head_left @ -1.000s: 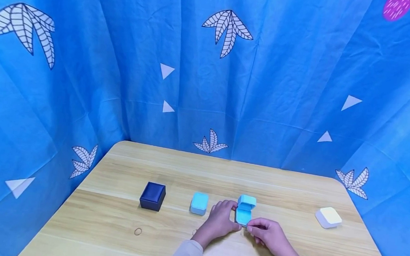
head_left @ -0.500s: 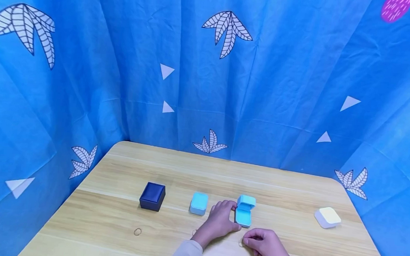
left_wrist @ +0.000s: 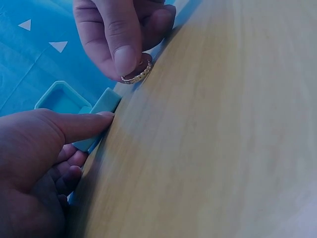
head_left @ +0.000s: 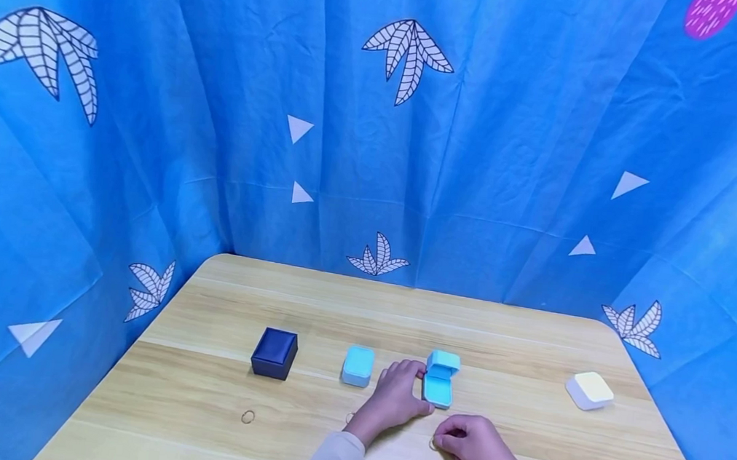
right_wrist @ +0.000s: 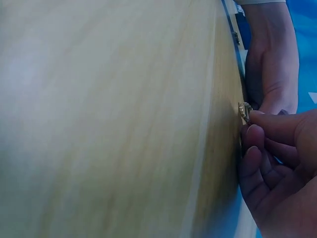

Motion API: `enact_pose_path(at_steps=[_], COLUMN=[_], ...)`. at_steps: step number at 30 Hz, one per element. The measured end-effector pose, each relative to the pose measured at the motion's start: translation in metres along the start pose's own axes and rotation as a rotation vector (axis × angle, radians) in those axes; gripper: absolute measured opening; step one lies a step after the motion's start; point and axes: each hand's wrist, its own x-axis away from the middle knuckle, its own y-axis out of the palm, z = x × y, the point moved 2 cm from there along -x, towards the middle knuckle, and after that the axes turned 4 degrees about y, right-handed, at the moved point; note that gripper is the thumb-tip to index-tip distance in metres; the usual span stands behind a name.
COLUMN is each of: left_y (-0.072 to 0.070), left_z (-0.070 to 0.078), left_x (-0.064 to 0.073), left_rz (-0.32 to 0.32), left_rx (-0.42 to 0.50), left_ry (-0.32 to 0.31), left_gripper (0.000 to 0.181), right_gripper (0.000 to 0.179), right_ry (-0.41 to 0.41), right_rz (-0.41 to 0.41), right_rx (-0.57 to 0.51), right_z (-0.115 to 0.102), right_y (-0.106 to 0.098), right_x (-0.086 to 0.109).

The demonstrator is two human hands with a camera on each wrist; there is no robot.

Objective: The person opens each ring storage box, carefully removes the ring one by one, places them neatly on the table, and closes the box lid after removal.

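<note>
A light-blue ring box [head_left: 438,392] stands on the table with its lid raised. My left hand [head_left: 396,393] steadies it, the thumb at its front and the fingers at its side; in the left wrist view the thumb touches the box's base [left_wrist: 105,101]. In front of the box, my right hand [head_left: 481,448] pinches a gold-coloured ring [left_wrist: 139,77] between thumb and finger. The right wrist view shows this ring [right_wrist: 242,113], with its patterned band, at the fingertips, close to the tabletop. No ring shows inside the box in the head view.
Left of the open box are a closed light-blue box [head_left: 358,366] and a dark-blue box [head_left: 275,352]. A white box with a cream top [head_left: 591,390] sits far right. One ring [head_left: 243,417] lies at left; another [head_left: 348,417] is partly behind my left wrist.
My right hand has drawn back from the box's front edge toward me, and the pinched ring has come into view. The left hand and the box have stayed in place.
</note>
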Motion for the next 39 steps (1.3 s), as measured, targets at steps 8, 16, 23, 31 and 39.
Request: enact_pose_path(at_steps=[8,16,23,31,39], left_y=[0.0,-0.001,-0.001,-0.001,0.0], left_z=[0.0,0.0,0.0,0.0,-0.001], left_x=[0.0,0.0,0.0,0.0,-0.001], left_rz=[0.001,0.002,0.005,0.0,0.004], left_rx=[-0.01,-0.012,0.0,0.014,0.013], left_ry=[-0.001,-0.002,0.0,0.002,0.001], left_gripper=[0.064,0.065,0.064,0.065,0.065], right_gripper=[0.006,0.007,0.012,0.026,0.05], right_ry=[0.003,0.002,0.009,0.084,0.155], right_rz=[0.014,0.018,0.039,0.203,0.405], right_rx=[0.031,0.026,0.005,-0.05,-0.087], right_z=[-0.003,-0.002,-0.001,-0.006,-0.014], right_y=[0.0,0.0,-0.002,-0.015,-0.042], right_x=[-0.003,-0.003,-0.002,-0.006,-0.026])
